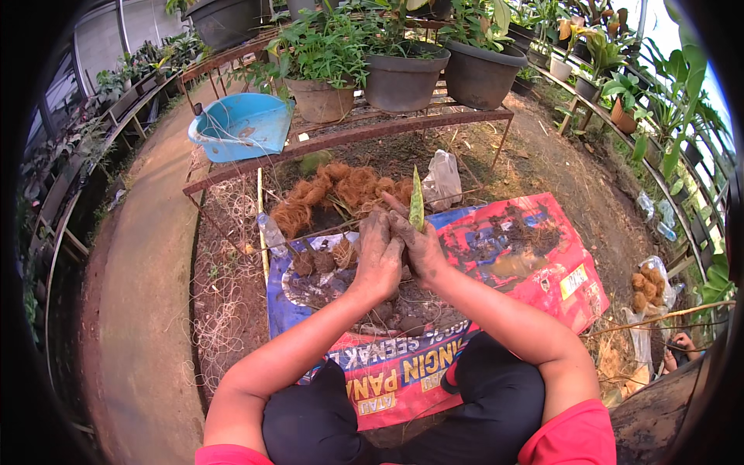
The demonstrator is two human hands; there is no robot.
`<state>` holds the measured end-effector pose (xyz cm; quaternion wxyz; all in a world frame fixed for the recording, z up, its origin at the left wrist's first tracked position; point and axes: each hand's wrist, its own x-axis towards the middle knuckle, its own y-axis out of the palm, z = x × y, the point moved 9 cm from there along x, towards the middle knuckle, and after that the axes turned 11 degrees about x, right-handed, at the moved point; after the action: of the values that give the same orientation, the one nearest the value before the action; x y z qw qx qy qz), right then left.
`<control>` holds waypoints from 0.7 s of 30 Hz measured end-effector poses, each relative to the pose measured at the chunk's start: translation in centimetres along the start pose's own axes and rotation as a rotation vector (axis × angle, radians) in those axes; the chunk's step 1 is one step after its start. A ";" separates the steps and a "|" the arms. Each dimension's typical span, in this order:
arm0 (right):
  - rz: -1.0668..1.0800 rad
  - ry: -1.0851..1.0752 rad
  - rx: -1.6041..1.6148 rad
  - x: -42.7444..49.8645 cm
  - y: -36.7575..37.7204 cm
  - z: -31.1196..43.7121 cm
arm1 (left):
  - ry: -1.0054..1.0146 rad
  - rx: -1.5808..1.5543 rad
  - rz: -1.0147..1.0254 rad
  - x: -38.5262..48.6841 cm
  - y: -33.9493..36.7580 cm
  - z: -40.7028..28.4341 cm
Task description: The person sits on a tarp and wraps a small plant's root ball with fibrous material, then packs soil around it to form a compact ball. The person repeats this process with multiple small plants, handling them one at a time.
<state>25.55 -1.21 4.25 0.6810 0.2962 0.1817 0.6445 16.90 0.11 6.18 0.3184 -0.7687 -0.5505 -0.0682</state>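
My left hand (378,256) and my right hand (423,247), both caked with mud, press together above a plastic banner sheet. Between them they grip a plant cutting, whose upright mottled green leaf (417,200), like a snake plant's, rises past my right fingers. Its lower end is hidden by my palms. To the left of my hands, dark soil balls (324,261) sit in a row, one wrapped in brown fibre (344,254). Nearer to me, more round soil lumps (412,325) lie on the banner (407,372) among loose string.
Brown coconut fibre (337,189) is heaped beyond my hands, beside a clear plastic bag (443,180). A plastic bottle (271,233) lies left. A rusty metal rack (349,139) carries a blue basin (244,128) and potted plants (407,75). Another person's hand (683,343) shows at right.
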 end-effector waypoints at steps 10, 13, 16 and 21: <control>-0.365 0.323 0.033 -0.8 -5.7 -3.8 | -0.130 0.185 -0.050 -0.4 -0.7 3.3; -0.341 0.385 0.101 -0.9 -6.6 -3.5 | -0.117 0.182 -0.089 -1.3 -0.8 3.0; -0.373 0.398 0.095 -1.6 -7.5 -2.6 | 0.130 0.465 -0.079 -2.7 -0.7 -0.2; -0.506 0.244 -0.037 -2.3 -8.5 -0.7 | 0.275 0.468 0.126 -4.8 2.8 -2.8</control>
<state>31.43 -3.33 -1.98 0.7987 0.1490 0.3186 0.4882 18.20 -5.87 4.99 0.5624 -0.6906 -0.4541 -0.0228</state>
